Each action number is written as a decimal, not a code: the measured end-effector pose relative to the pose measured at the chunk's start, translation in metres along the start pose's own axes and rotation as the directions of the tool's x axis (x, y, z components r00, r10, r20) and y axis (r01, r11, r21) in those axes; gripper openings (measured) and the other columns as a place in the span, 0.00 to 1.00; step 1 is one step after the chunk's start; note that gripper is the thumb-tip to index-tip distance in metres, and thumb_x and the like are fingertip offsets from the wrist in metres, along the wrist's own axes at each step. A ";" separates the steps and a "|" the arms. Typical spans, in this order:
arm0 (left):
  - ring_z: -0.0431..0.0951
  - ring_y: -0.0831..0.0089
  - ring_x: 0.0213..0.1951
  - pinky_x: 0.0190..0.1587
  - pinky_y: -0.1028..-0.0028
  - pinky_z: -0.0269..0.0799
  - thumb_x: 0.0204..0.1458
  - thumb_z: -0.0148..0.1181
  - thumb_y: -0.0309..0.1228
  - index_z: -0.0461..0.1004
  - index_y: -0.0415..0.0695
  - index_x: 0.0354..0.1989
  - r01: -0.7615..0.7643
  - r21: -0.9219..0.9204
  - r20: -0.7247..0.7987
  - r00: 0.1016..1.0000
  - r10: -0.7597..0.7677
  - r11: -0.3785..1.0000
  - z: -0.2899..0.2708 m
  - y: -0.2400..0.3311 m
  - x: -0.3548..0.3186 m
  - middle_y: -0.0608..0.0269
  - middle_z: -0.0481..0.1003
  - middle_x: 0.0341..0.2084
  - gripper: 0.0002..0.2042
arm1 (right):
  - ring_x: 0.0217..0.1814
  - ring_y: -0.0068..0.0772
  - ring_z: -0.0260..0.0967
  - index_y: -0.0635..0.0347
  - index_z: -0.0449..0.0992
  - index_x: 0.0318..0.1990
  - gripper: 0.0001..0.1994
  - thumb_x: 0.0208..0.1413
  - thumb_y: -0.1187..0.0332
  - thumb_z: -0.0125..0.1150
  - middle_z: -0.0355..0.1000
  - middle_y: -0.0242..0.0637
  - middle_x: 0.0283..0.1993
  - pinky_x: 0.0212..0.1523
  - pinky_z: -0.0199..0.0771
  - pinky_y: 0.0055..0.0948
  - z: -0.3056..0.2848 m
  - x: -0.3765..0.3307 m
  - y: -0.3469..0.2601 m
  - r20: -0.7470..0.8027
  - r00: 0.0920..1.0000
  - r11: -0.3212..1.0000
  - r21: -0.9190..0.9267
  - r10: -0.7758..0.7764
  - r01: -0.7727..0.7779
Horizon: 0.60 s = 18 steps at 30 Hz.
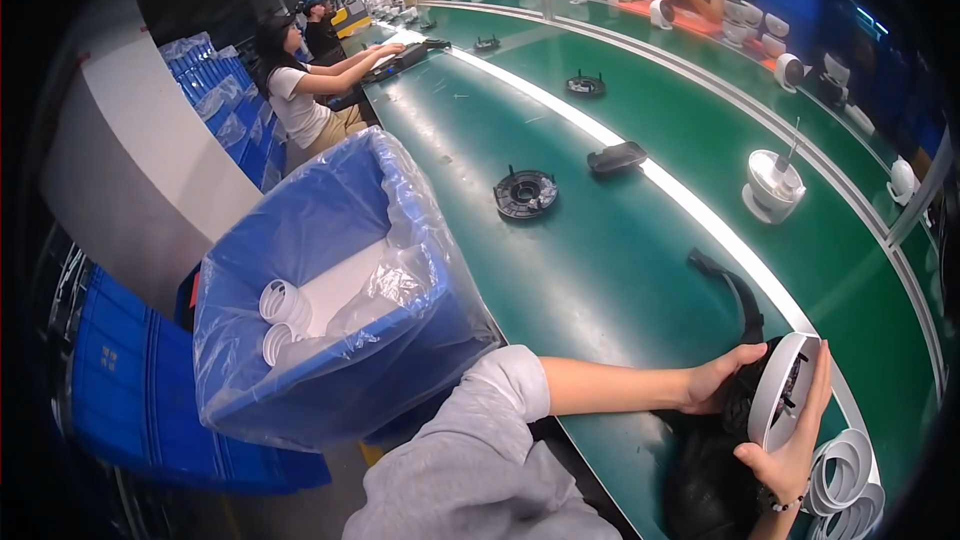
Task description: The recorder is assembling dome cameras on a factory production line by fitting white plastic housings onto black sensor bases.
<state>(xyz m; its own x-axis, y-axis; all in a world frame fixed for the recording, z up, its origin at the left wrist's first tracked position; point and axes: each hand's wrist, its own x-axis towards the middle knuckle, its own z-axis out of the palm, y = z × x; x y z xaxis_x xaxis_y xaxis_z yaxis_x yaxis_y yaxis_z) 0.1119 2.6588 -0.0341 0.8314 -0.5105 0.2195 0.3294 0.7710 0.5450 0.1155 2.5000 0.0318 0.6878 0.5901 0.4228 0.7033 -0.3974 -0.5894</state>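
Both my hands are on a round white plastic housing with dark parts showing inside it, at the lower right over the bench. My left hand grips its left side, where a black part sits against the housing; the fingers there are partly hidden. Around the right side curls my right hand, its thumb at the lower rim and its fingers along the edge. Beside the right wrist several white plastic rings lie stacked. A black strap-like piece extends beyond my left hand.
To the left stands a blue bin lined with clear plastic, holding white rings. On the green bench lie a round black base and a black oblong part. A white device stands on the belt. Other people work further along.
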 end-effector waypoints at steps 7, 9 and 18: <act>0.62 0.66 0.50 0.52 0.64 0.57 0.48 0.39 0.55 0.56 0.47 0.54 0.008 0.065 -0.010 1.000 -0.007 0.998 -0.002 -0.001 0.004 0.59 0.62 0.50 0.30 | 0.63 0.49 0.38 0.70 0.39 0.59 0.59 0.22 0.41 0.65 0.38 0.55 0.60 0.59 0.41 0.38 0.000 0.001 0.001 0.030 0.999 0.984 0.180 0.013 -0.018; 0.61 0.66 0.51 0.52 0.64 0.56 0.48 0.39 0.56 0.55 0.46 0.55 0.031 0.076 -0.018 0.999 -0.030 0.997 0.005 -0.001 0.003 0.59 0.61 0.50 0.31 | 0.63 0.49 0.37 0.70 0.39 0.59 0.59 0.22 0.43 0.66 0.38 0.55 0.60 0.59 0.40 0.38 -0.005 -0.002 0.003 0.052 0.999 0.985 0.170 -0.003 -0.006; 0.64 0.69 0.49 0.52 0.68 0.57 0.47 0.41 0.56 0.58 0.42 0.52 -0.070 0.038 -0.093 0.993 0.073 0.997 -0.005 -0.006 -0.004 0.60 0.64 0.47 0.31 | 0.61 0.50 0.43 0.68 0.46 0.57 0.57 0.17 0.52 0.73 0.44 0.51 0.58 0.58 0.45 0.37 -0.007 0.002 0.003 0.084 0.996 0.993 0.120 -0.031 0.021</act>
<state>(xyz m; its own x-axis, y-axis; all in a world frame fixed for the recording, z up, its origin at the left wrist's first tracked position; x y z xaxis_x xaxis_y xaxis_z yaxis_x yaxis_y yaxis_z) 0.1089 2.6577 -0.0423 0.8914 -0.4150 0.1824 0.2534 0.7897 0.5587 0.1203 2.4949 0.0361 0.6483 0.6588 0.3817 0.6906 -0.2978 -0.6591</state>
